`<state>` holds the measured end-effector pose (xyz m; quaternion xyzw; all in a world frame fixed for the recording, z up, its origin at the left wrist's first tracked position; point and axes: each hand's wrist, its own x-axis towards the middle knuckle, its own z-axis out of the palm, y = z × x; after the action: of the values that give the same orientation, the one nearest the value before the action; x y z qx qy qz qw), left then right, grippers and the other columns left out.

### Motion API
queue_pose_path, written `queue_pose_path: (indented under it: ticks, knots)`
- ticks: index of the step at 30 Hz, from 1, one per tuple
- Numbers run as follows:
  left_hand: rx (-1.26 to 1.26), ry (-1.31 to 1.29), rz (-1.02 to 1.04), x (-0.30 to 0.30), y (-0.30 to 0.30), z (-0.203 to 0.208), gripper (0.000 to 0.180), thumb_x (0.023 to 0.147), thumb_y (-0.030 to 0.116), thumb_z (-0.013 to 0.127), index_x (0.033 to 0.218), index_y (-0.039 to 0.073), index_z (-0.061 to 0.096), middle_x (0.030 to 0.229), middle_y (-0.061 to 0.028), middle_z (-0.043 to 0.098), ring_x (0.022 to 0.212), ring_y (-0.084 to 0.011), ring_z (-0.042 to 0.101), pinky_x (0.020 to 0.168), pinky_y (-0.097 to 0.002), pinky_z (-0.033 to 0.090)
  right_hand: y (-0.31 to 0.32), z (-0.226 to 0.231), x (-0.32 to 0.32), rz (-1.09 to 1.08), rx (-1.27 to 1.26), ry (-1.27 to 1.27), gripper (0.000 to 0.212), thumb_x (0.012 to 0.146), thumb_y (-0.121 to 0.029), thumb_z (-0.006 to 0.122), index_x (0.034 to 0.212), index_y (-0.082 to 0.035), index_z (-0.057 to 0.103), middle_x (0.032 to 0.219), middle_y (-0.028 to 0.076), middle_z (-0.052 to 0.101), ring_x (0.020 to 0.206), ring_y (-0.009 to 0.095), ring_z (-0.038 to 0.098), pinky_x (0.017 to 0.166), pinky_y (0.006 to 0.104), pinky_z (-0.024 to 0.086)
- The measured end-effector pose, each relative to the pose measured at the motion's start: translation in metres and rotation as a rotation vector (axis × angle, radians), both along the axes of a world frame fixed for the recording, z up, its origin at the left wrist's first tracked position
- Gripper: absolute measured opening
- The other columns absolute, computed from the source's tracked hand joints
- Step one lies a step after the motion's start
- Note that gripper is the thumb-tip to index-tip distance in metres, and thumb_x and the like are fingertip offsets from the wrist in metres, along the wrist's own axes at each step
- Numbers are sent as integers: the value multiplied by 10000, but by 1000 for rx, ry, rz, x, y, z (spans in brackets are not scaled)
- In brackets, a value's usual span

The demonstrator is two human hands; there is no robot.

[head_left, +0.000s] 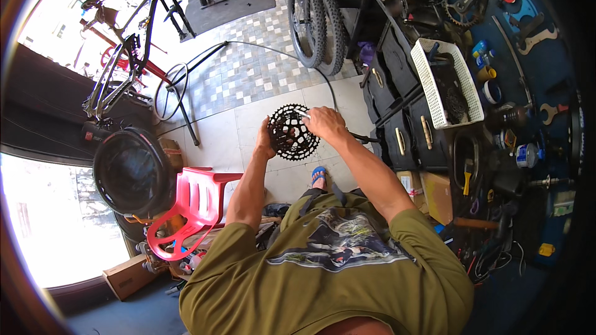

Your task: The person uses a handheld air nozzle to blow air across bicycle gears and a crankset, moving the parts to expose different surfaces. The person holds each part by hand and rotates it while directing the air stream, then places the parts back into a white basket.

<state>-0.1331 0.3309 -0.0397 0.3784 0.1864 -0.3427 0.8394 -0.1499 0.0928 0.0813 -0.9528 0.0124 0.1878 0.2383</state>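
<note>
A black bicycle cassette (289, 151) with toothed rings and open gaps is held up in front of me, above the tiled floor. My left hand (266, 139) grips its left edge, the fingers partly hidden behind the rings. At its upper right, my right hand (325, 123) is closed around a slim silvery thing (302, 113), whose tip lies over the cassette's face. Most of that thing is covered by my fingers, so its kind does not show.
To the right, a workbench with black drawers (397, 68) carries a white plastic basket (417, 56), tools and bottles. A pink plastic chair (214, 189) stands at the left, below a bicycle frame (139, 56) on a stand. Mountain bike tyres (307, 22) and a hose (329, 84) lie ahead.
</note>
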Motion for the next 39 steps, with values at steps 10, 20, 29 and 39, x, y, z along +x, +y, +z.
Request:
queue_pose_path:
  ticks: [10, 20, 29, 39]
  knots:
    - [4, 11, 153, 1, -5, -4, 685, 1000, 704, 425, 1252, 94, 608, 1069, -215, 686, 982, -369, 691, 750, -489, 576, -35, -23, -34, 19, -165, 94, 329, 929, -368, 674, 1030, -81, 800, 1104, 177, 770, 1078, 354, 732, 931, 433, 589]
    - [9, -107, 107, 24, -19, 7, 640, 1013, 650, 431, 1224, 88, 654, 1041, -197, 733, 952, -353, 716, 806, -503, 595, 12, 5, -39, 195, 74, 305, 433, 935, -517, 640, 1204, -208, 781, 1194, 150, 749, 1143, 362, 690, 1008, 495, 536]
    - [381, -288, -65, 14, -41, 35, 539, 1035, 610, 496, 1153, 127, 702, 977, -82, 756, 894, -223, 737, 732, -389, 591, -24, -5, -3, -560, 843, -129, 532, 968, -581, 674, 1155, -86, 732, 757, 54, 657, 447, 106, 482, 411, 293, 389]
    - [1318, -1247, -304, -41, -91, 98, 590, 977, 583, 620, 1346, 123, 620, 1200, -172, 723, 1121, -401, 645, 1015, -546, 428, -23, -28, -20, -889, 1257, 34, 523, 897, -233, 808, 1345, -162, 547, 859, 29, 637, 521, 101, 494, 423, 261, 390]
